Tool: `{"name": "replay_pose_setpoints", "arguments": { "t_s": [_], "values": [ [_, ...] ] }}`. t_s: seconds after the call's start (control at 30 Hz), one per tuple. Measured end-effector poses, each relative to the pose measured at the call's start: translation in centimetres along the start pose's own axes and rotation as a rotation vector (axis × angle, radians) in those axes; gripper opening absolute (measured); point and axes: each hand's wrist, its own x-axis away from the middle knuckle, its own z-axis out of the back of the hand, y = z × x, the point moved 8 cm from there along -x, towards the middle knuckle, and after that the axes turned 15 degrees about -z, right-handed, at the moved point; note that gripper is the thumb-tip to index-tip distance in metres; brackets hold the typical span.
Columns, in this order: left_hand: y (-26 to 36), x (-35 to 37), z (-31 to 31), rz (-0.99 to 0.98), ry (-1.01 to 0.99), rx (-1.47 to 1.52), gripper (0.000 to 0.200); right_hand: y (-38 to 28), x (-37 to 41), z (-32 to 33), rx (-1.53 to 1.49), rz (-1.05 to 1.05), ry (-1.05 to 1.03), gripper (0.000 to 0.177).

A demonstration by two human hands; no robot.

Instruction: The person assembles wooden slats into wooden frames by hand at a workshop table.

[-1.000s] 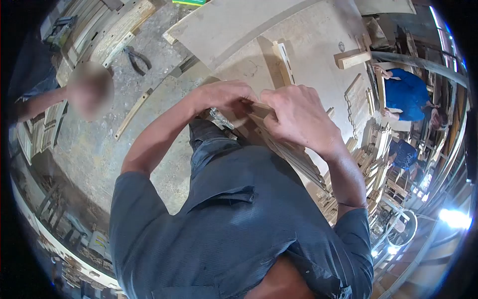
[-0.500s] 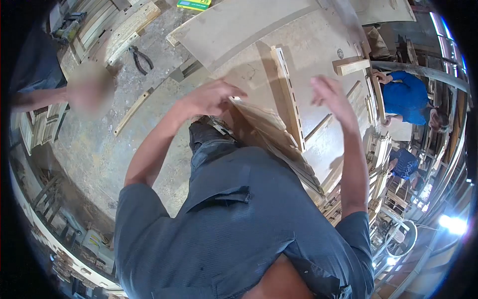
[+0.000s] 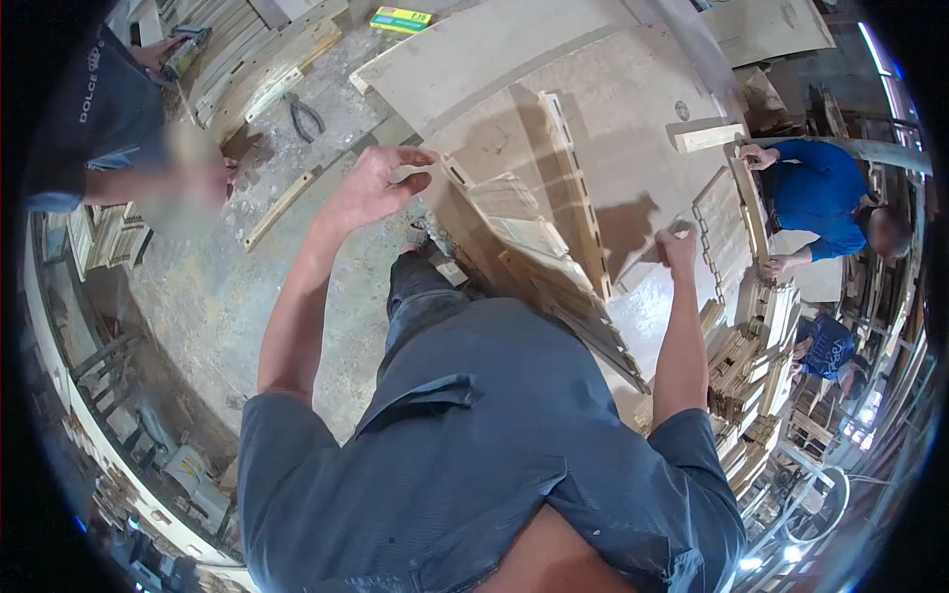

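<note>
Left hand [image 3: 381, 186] and right hand [image 3: 678, 249] flank a slotted rail [image 3: 575, 188].
The left is wide open; the right curls, its hold unclear.

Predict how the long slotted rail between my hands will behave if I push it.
The slotted rail looks like solid, straight wood, so probably stiff. Being slim, it is likely fairly light for its length. Its squared edges should resist rolling, though a push near one end may swivel it.
</note>
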Motion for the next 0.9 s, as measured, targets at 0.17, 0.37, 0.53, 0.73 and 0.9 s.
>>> {"name": "replay_pose_setpoints", "arguments": {
  "t_s": [0.17,0.37,0.53,0.73,0.9],
  "values": [
    [3.0,-3.8,-0.3,-0.105,0.043,0.22,0.041,-17.5,10.6,10.9,-0.108,0.781,0.527,0.067],
    [4.4,-10.1,-1.8,-0.43,0.022,0.247,0.042,-32.2,27.9,7.0,-0.726,0.939,-0.251,0.035],
    [0.1,-9.5,-3.9,-0.244,-0.362,0.562,0.037,-35.8,33.0,-0.4,-0.251,1.22,-0.33,0.029],
    [-3.6,-7.4,-5.9,-0.208,-0.509,0.68,0.027,-36.9,33.9,-2.7,-0.14,1.127,-0.448,0.021],
    [-3.6,-8.1,-7.6,-0.211,-0.581,0.868,0.031,-38.0,35.4,-1.8,0.096,1.294,-0.306,0.024]
  ]
}}
